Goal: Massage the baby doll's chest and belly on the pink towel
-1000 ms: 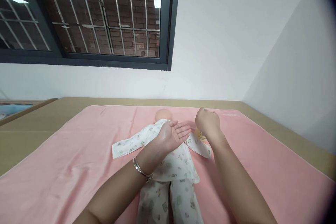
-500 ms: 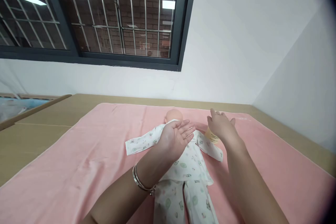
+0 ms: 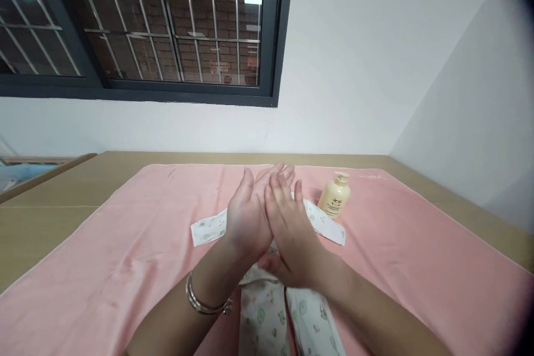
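My left hand [image 3: 250, 217] is palm up with its fingers stretched out, a silver bracelet [image 3: 200, 300] round the wrist. Against it lies my right hand [image 3: 292, 228], fingers extended, touching the left palm and fingers. Both are held above a baby doll in white printed clothes [image 3: 267, 311], whose head and chest are mostly hidden by the hands. One sleeve [image 3: 208, 228] sticks out on the left and another on the right. Beside the right sleeve stands a pale yellow pump bottle [image 3: 334, 196], slightly tilted, with dark print on its front.
A pink cloth [image 3: 137, 233] with some creases covers much of the wooden surface [image 3: 83, 189]. White walls rise behind and to the right. A dark-framed window [image 3: 187, 94] with metal bars is at the upper left.
My right hand has moved from the pump bottle leftward onto my left hand. The bottle now shows fully. My view has shifted slightly to the right.
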